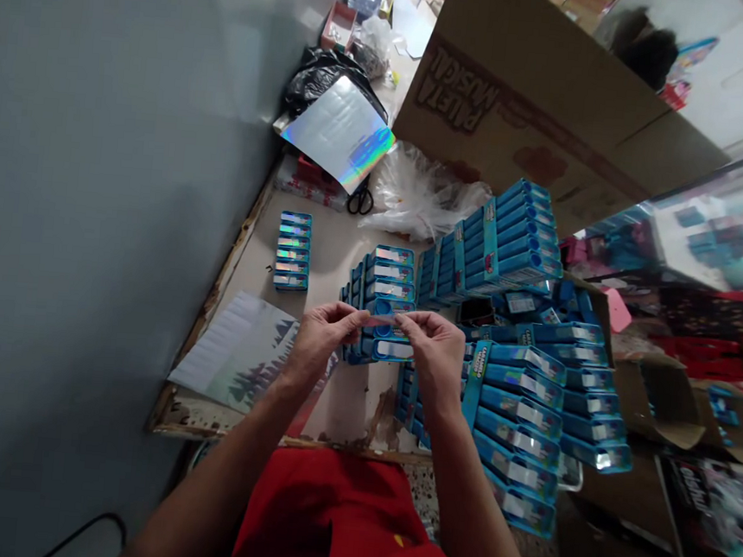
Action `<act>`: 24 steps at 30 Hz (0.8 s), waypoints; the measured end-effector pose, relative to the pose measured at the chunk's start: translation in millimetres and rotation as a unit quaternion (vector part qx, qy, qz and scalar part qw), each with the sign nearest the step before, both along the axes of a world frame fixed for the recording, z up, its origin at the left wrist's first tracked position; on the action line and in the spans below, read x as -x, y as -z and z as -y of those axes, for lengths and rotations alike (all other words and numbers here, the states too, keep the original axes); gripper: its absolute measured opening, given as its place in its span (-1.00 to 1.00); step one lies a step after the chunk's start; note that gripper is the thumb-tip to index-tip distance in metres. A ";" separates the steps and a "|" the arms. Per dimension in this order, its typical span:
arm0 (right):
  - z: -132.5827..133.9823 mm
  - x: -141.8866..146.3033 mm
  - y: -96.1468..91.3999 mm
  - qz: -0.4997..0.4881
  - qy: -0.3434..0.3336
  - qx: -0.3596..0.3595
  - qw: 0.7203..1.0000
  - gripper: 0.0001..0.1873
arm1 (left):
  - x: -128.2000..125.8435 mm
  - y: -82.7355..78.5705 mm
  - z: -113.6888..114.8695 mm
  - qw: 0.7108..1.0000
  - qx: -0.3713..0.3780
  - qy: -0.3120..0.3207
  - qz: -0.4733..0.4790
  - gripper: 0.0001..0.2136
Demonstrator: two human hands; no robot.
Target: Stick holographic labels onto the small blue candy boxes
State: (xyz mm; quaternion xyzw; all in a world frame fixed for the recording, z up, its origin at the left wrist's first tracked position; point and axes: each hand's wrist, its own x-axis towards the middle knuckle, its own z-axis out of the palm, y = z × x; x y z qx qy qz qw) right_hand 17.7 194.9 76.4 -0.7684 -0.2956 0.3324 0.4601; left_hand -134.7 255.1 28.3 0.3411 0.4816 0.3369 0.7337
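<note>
Pinched at both ends, a thin strip (pixel 379 321) is held by the left hand (pixel 326 331) and the right hand (pixel 436 343) in the head view, over the middle stack of blue boxes (pixel 393 273); touching or not, I cannot tell. Left of this stack is a short box row (pixel 293 254), right of it banded CARAMELO boxes (pixel 511 405), behind it a holographic sheet (pixel 338 130)

Garment: at six o'clock on my feed I see a bright red, matte cloth garment (pixel 311 520), with soft folds and a dark crease down its front.
Marking: toward half past five I make out a small yellow mark (pixel 399 541) on that cloth, too blurred for me to read.
Forearms: bare as far as my view reaches, left forearm (pixel 217 473) at seven o'clock, right forearm (pixel 479 496) at five.
Hands: left hand (pixel 322 335) and right hand (pixel 434 349) both bare.
</note>
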 end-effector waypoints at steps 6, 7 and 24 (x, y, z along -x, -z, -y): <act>-17.9 -16.5 32.0 0.130 -0.003 0.059 0.990 -0.67 | -12.5 10.6 -18.4 0.993 -0.066 0.013 -0.102 -0.62; -20.1 -17.0 33.6 0.148 -0.001 0.068 0.987 -0.68 | -13.5 12.3 -20.7 0.992 -0.065 0.016 -0.107 -0.62; -25.1 -25.9 40.7 0.180 -0.015 0.120 0.976 -0.72 | -16.9 22.7 -30.6 0.995 -0.029 0.035 -0.089 -0.61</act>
